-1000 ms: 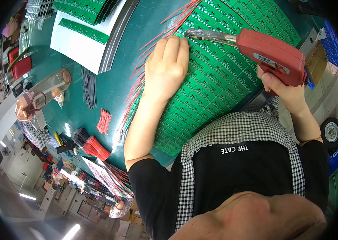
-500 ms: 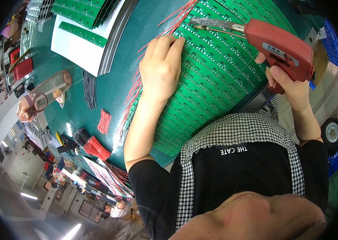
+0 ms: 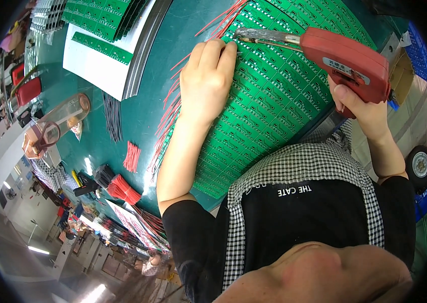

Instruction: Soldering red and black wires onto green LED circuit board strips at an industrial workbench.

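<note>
A red soldering gun [image 3: 347, 56] is gripped in my right hand [image 3: 357, 101], its long metal tip [image 3: 266, 35] pointing left over green circuit boards [image 3: 266, 101]. These boards, dotted with rows of small pads, cover the bench in front of me. My left hand [image 3: 207, 81] rests at their left edge with its fingers bent and closed, the fingertips just below the gun's tip. Whatever lies between those fingers is hidden. Thin red wires [image 3: 171, 113] stick out along the boards' left edge, beside and beyond that hand.
Farther left are a stack of white sheets [image 3: 99, 65] with green boards [image 3: 97, 17] on it, black wires [image 3: 113, 118], a short red wire bundle [image 3: 132, 157] and a clear plastic bottle [image 3: 67, 113]. Larger red bundles [image 3: 123, 189] lie nearer. A blue crate [image 3: 418, 53] stands at far right.
The soldering gun has shifted slightly left, bringing its tip closer to my left fingertips. My left hand has moved a little to the right and away from me.
</note>
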{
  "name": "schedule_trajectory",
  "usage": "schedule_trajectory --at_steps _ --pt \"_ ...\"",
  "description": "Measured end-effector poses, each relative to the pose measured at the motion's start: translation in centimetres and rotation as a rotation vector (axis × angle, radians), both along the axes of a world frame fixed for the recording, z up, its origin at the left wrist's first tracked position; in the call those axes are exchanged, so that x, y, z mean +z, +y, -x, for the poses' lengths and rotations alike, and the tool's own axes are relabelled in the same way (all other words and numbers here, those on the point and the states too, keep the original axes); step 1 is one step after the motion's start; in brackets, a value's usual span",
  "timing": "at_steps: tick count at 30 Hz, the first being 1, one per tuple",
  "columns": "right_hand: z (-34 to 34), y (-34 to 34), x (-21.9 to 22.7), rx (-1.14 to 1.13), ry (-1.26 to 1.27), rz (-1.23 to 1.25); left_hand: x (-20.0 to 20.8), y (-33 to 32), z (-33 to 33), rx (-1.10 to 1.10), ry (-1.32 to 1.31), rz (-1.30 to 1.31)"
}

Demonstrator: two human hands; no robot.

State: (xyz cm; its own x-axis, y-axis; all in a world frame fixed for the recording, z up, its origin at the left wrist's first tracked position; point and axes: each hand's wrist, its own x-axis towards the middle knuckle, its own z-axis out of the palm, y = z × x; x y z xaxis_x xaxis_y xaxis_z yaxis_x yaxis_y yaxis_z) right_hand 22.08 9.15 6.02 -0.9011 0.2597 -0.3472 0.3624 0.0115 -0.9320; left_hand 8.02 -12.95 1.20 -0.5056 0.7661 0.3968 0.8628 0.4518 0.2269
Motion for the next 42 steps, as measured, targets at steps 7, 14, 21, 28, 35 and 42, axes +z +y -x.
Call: schedule_trajectory --at_steps 7,14,21,28,35,42 --pt "0.0 -0.3 0.4 -0.006 -0.001 -0.011 0.1 0.0 -0.1 0.012 0.008 0.025" --pt "0.2 -0.7 0.9 -0.019 0.079 0.124 0.1 0.0 -0.2 0.013 0.021 0.034" --pt "-0.1 0.6 0.4 0.135 0.081 0.024 0.3 0.1 -0.4 0.019 0.014 0.036" --pt "0.4 0.6 0.9 0.012 0.089 0.063 0.2 -0.7 0.4 0.062 -0.070 -0.126" --pt "1.0 1.6 1.4 0.035 0.292 0.023 2.1 0.3 0.4 0.291 0.047 0.090" --pt "0.6 1.7 0.8 0.104 0.133 -0.005 1.0 -0.1 -0.2 0.170 -0.133 0.162"
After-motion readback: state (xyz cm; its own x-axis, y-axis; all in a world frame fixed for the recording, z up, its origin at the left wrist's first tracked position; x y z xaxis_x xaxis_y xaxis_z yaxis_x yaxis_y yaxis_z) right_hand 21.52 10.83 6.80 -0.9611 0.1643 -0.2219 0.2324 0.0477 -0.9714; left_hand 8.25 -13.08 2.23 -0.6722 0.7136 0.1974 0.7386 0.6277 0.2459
